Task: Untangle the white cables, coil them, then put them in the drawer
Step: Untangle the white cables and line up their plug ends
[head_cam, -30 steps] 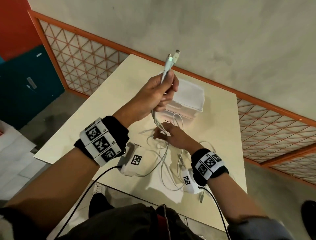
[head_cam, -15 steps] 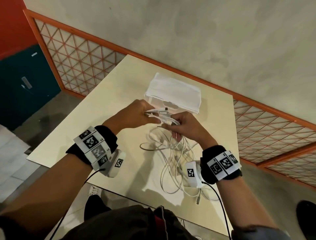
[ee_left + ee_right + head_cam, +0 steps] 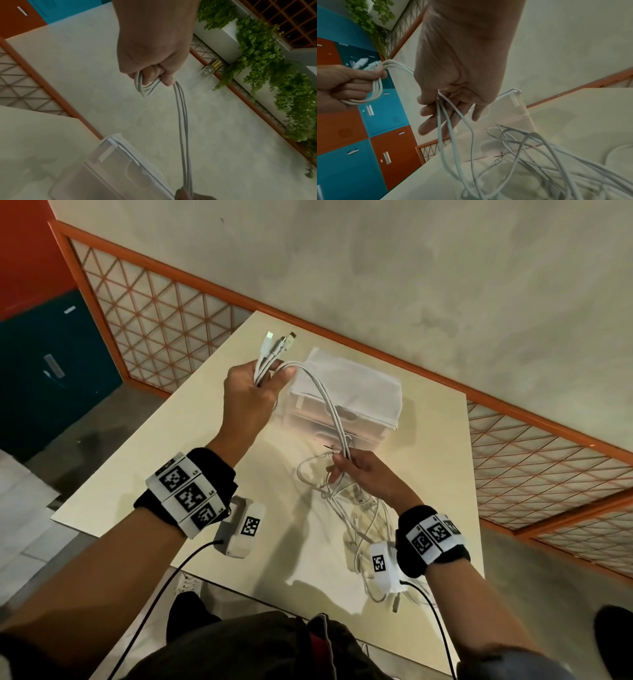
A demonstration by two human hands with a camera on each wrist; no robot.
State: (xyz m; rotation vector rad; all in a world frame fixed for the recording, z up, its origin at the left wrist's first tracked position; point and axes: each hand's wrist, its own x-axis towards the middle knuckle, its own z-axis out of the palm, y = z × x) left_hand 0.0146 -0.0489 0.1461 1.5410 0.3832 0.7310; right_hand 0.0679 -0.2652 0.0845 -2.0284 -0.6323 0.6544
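Head view: drawer (image 3: pixel 346 392) shut, contents unclear; cables (image 3: pixel 329 402) in both hands.

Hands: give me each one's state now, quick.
Left hand: gripping the white cables below their plugs.
Right hand: cables run through its loosely curled fingers.

Place: a shared indoor space, likely an office or school common area
Lockers (image 3: pixel 385 113): orange and blue metal doors in a grid
Partition (image 3: pixel 164 313): orange-framed lattice panels
Planter (image 3: pixel 267 56): trailing green foliage
Desk (image 3: pixel 191 419): plain cream top
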